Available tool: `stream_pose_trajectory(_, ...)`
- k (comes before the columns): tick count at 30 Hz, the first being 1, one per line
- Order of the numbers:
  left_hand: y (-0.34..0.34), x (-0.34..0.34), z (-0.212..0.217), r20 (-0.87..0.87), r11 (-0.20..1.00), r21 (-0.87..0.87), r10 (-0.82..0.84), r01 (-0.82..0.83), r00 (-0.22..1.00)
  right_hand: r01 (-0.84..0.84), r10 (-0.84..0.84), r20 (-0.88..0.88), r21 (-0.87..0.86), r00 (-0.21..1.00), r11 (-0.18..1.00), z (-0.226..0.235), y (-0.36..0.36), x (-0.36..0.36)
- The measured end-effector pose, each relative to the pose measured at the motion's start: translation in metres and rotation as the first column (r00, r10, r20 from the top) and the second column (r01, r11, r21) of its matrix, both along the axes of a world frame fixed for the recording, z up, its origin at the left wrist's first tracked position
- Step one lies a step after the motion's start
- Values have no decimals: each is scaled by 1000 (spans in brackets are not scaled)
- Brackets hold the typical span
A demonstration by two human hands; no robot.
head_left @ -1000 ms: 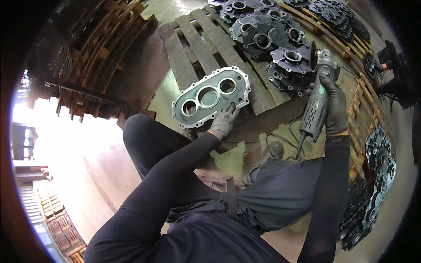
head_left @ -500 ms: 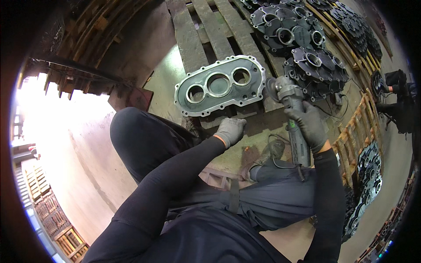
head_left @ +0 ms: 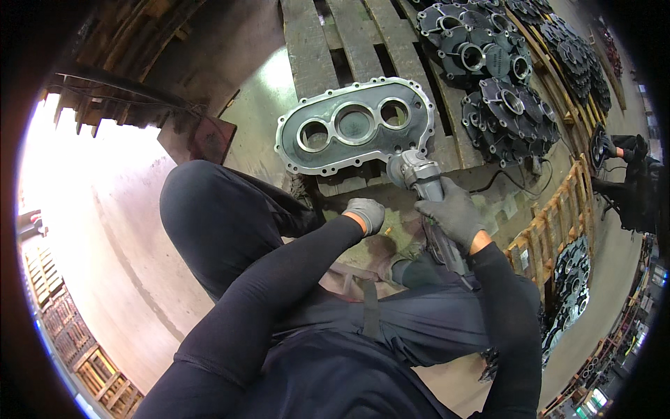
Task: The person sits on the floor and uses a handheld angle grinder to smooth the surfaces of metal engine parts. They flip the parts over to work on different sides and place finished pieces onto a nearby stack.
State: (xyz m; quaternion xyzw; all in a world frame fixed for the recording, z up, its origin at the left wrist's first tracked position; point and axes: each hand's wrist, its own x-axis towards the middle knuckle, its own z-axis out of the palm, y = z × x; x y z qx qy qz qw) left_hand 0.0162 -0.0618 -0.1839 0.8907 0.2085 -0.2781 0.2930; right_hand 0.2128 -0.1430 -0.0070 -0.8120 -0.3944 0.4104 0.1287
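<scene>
My right hand [head_left: 457, 215], in a grey glove, is wrapped round the body of an angle grinder [head_left: 427, 183]. The grinder's head and disc lie at the lower right edge of a grey metal housing cover [head_left: 377, 143]; whether the disc touches it I cannot tell. Three large round openings and a rim of bolt holes mark this cover, which rests on the near end of a wooden pallet [head_left: 307, 59]. My left hand [head_left: 366, 215], also gloved, is closed in a fist just below the cover, apart from it. Its palm side is hidden.
Dark round castings [head_left: 502, 105] are piled on the pallet's right side. A black cord [head_left: 520, 178] trails over the floor nearby. To the right stands an upright wooden pallet [head_left: 551, 216], with more castings [head_left: 569, 286] behind it. Another person [head_left: 631, 174] is at the far right.
The grinder in my right hand has moved left and down, from beside the cover's right end to its lower right edge. My left hand has shifted slightly down, staying closed.
</scene>
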Motion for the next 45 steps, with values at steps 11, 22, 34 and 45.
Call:
stream_pose_trajectory(11,3,2,1,-1,998,-64,20,-20,1000,-85,88,61,-52,994,995,-11,18,-9)
stream_pose_trajectory(22,16,9,29,61,995,1,102,-102,993,255,-81,-486,303,870,918,-3,8,41)
stream_pose_trajectory(34,78,21,-1,372,798,479,191,-364,908,850,-370,-765,475,526,226,139,-38,108)
stream_pose_trajectory(45,100,19,-4,363,759,585,70,-285,929,877,-325,-829,481,455,0,145,-90,166)
